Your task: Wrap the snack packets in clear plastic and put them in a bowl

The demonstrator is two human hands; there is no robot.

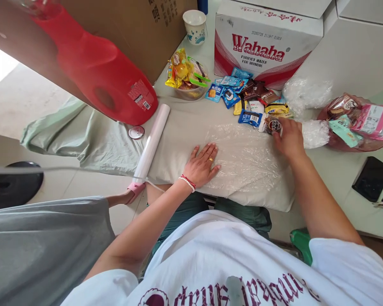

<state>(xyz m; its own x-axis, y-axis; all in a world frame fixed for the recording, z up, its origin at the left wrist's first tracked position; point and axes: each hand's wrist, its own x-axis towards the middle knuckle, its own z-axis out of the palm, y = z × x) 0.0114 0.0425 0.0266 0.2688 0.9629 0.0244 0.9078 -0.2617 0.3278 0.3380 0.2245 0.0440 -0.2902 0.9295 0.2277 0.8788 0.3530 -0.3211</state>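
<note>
A sheet of clear cling film (245,157) lies spread over the pale table's near edge. My left hand (202,165) rests flat on the film's left part, fingers stretched out, a ring on one finger and bead bracelets at the wrist. My right hand (287,137) reaches to the film's far right corner, fingers curled onto a small dark snack packet (272,125). A heap of small snack packets (242,95) in blue, brown and yellow lies just beyond the film.
A white roll of film (151,142) lies left of the sheet, beside a big red jug (95,68). Behind stand a Wahaha box (264,40), a paper cup (195,26) and a clear bowl of snacks (187,76). A bag of snacks (359,121) and a phone (371,178) lie right.
</note>
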